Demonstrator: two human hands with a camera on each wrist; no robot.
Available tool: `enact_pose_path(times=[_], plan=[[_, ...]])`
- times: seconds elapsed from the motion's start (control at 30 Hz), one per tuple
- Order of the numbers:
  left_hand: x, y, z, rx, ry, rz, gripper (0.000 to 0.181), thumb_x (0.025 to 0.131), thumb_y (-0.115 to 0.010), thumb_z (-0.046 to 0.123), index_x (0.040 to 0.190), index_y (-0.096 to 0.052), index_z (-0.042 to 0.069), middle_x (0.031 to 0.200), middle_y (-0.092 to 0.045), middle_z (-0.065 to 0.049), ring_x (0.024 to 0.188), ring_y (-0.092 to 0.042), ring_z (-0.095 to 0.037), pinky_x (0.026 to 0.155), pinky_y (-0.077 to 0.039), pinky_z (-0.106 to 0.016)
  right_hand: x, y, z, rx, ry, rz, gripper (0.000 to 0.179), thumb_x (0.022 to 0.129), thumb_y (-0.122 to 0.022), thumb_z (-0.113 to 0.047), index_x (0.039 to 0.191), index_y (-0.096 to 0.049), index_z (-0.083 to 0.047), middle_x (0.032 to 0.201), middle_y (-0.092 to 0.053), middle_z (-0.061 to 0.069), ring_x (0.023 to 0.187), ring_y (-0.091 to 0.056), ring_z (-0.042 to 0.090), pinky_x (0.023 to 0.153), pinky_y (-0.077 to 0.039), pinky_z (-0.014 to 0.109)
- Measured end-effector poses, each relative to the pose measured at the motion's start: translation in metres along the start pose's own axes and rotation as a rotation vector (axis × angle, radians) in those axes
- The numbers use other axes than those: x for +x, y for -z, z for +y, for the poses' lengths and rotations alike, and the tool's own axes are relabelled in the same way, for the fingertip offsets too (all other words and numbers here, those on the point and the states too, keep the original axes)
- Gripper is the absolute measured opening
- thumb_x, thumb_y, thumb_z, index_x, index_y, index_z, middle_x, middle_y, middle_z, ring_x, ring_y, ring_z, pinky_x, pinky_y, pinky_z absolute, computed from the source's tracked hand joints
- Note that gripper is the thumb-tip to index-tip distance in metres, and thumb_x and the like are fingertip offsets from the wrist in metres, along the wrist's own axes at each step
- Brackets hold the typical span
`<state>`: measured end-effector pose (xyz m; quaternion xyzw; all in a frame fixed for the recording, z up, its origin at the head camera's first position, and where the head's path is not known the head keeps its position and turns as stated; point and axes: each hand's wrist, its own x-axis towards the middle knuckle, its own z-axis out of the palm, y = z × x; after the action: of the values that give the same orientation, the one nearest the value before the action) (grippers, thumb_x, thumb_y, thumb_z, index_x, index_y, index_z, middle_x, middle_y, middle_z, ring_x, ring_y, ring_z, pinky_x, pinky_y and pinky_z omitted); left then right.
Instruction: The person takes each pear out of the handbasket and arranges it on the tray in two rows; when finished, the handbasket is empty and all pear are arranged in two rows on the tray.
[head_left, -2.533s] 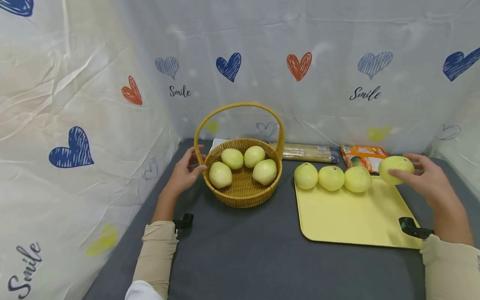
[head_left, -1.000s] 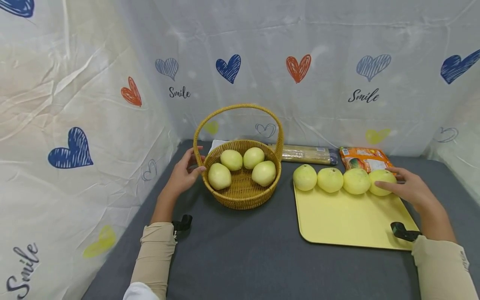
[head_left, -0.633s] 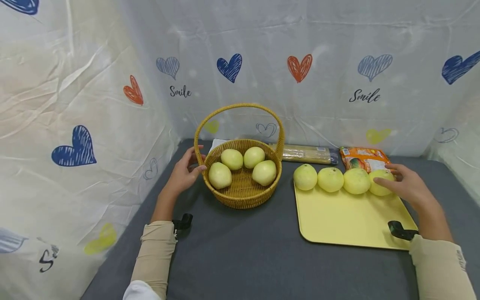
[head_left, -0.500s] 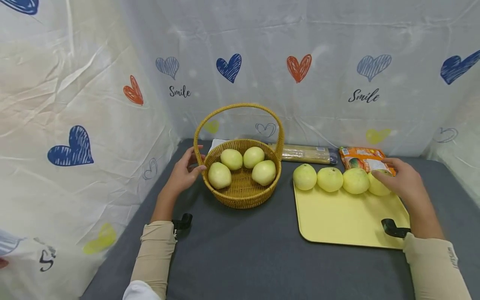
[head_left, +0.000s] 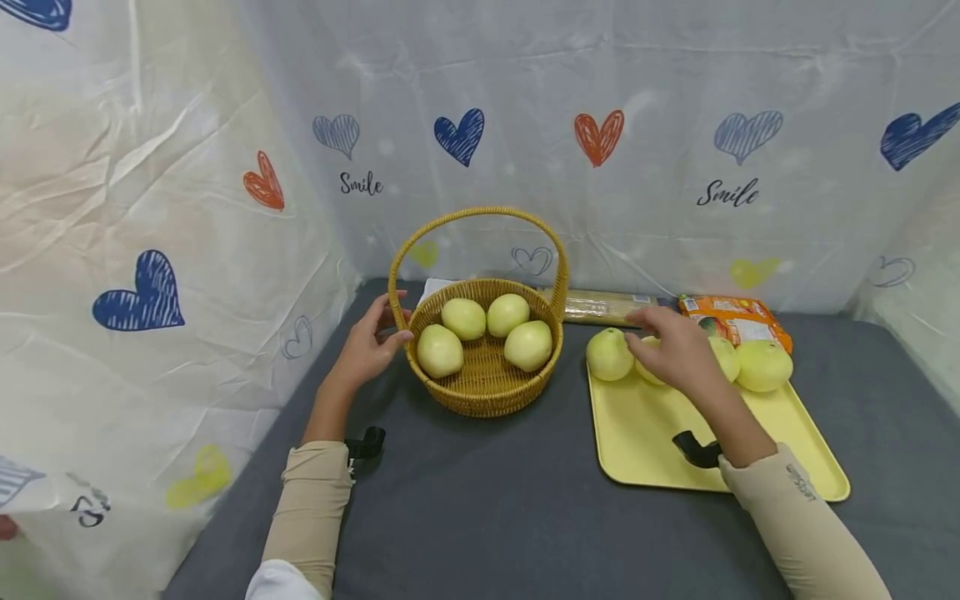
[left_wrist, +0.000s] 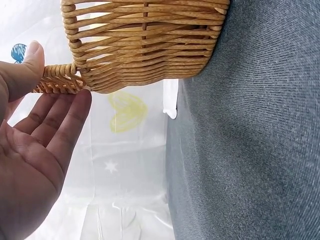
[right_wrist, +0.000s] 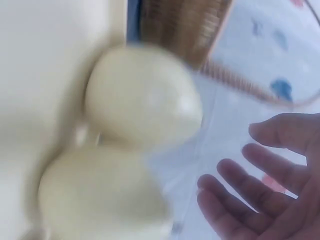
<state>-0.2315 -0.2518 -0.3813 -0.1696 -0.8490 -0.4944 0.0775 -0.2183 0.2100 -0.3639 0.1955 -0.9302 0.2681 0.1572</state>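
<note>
A pale sheet (head_left: 525,67) printed with hearts and the word "Smile" hangs behind and to the left of a table laid with dark grey cloth (head_left: 480,500). Left of centre stands a wicker basket (head_left: 480,404) with a tall arched handle (head_left: 480,211), holding four round pale-green fruits (head_left: 440,351) along its left, far and right sides. The left hand (head_left: 369,343) pinches the handle's left foot between thumb and fingers. To the right, four round yellow-green fruits (head_left: 609,355) sit in a row along the far edge of a yellow tray (head_left: 637,450). The right hand (head_left: 678,354), fingers loosely spread and holding nothing, hovers above the row's left part, partly hiding the middle two. Beyond the tray lie an orange packet (head_left: 738,317) and, farther left, a long clear package (head_left: 600,307).
</note>
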Motion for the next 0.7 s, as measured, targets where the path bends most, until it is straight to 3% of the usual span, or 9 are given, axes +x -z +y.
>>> enact_pose_path(times=[0.17, 0.27, 0.43, 0.5, 0.57, 0.7], plan=[[0.0, 0.0, -0.002, -0.018, 0.01, 0.0, 0.061, 0.1, -0.063, 0.005, 0.153, -0.037, 0.02, 0.133, -0.056, -0.023, 0.127, -0.054, -0.035, 0.099, -0.049, -0.052, 0.013, -0.03, -0.029, -0.001, 0.124, -0.069, 0.023, 0.095, -0.069, -0.012, 0.115, -0.072, -0.001, 0.111, -0.069, 0.019, 0.098, -0.065, 0.036, 0.076, -0.054, 0.052], [0.001, -0.001, -0.004, -0.022, 0.005, 0.0, 0.061, 0.1, -0.062, 0.005, 0.153, -0.037, 0.02, 0.133, -0.055, -0.023, 0.127, -0.054, -0.036, 0.099, -0.049, -0.052, 0.02, -0.045, -0.041, 0.01, 0.203, -0.07, 0.023, 0.093, -0.072, -0.012, 0.113, -0.072, -0.002, 0.114, -0.069, 0.016, 0.101, -0.065, 0.034, 0.079, -0.055, 0.05], [-0.001, 0.0, 0.015, -0.025, 0.005, -0.015, 0.061, 0.1, -0.06, -0.001, 0.154, -0.035, 0.01, 0.134, -0.053, -0.029, 0.128, -0.051, -0.043, 0.1, -0.048, -0.055, 0.032, -0.065, -0.051, 0.028, 0.334, -0.035, 0.022, 0.088, -0.077, -0.004, 0.109, -0.072, -0.002, 0.107, -0.069, 0.014, 0.091, -0.066, 0.03, 0.07, -0.055, 0.044], [0.0, -0.001, 0.016, -0.03, 0.006, -0.019, 0.061, 0.099, -0.06, -0.003, 0.154, -0.035, 0.009, 0.135, -0.052, -0.031, 0.129, -0.05, -0.045, 0.1, -0.047, -0.056, 0.036, -0.07, -0.053, 0.035, 0.35, -0.045, 0.023, 0.087, -0.077, -0.003, 0.109, -0.072, -0.002, 0.105, -0.069, 0.013, 0.085, -0.065, 0.028, 0.067, -0.054, 0.042], [0.002, -0.002, 0.006, -0.032, 0.008, -0.015, 0.062, 0.1, -0.06, -0.001, 0.154, -0.035, 0.013, 0.136, -0.053, -0.029, 0.129, -0.05, -0.043, 0.101, -0.047, -0.056, 0.041, -0.073, -0.055, 0.035, 0.345, -0.087, 0.023, 0.088, -0.075, -0.003, 0.111, -0.071, -0.002, 0.108, -0.068, 0.013, 0.083, -0.064, 0.027, 0.066, -0.053, 0.04], [0.004, -0.002, -0.007, -0.03, 0.006, -0.008, 0.062, 0.1, -0.062, 0.003, 0.154, -0.036, 0.019, 0.136, -0.054, -0.024, 0.129, -0.052, -0.037, 0.101, -0.047, -0.054, 0.055, -0.076, -0.057, 0.012, 0.349, -0.226, 0.032, 0.09, -0.072, -0.005, 0.122, -0.068, -0.001, 0.123, -0.064, 0.017, 0.101, -0.064, 0.031, 0.078, -0.055, 0.044]])
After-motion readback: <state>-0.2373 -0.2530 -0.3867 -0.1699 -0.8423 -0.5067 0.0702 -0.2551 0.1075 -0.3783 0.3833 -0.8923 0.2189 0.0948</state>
